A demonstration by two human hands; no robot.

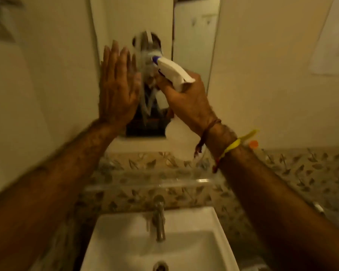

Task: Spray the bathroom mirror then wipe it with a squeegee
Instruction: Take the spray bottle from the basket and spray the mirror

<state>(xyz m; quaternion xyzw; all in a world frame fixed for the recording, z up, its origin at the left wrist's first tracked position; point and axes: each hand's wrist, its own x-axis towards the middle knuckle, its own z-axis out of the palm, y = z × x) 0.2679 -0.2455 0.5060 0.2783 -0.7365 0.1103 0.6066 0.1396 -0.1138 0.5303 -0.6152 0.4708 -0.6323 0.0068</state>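
The bathroom mirror [194, 36] hangs on the wall above the sink, with streaks running down its middle. My right hand [186, 100] grips a white spray bottle [171, 72] by its trigger head, the blue-tipped nozzle aimed at the glass. My left hand [117, 85] is raised flat with straight fingers at the mirror's left edge; whether it touches the glass I cannot tell. No squeegee is in view.
A white sink [194, 241] with a metal tap [159, 220] stands directly below. A glass shelf [184, 182] crosses the patterned tiles under the mirror. Plain walls flank the mirror; a pale paper [335, 45] hangs at the right.
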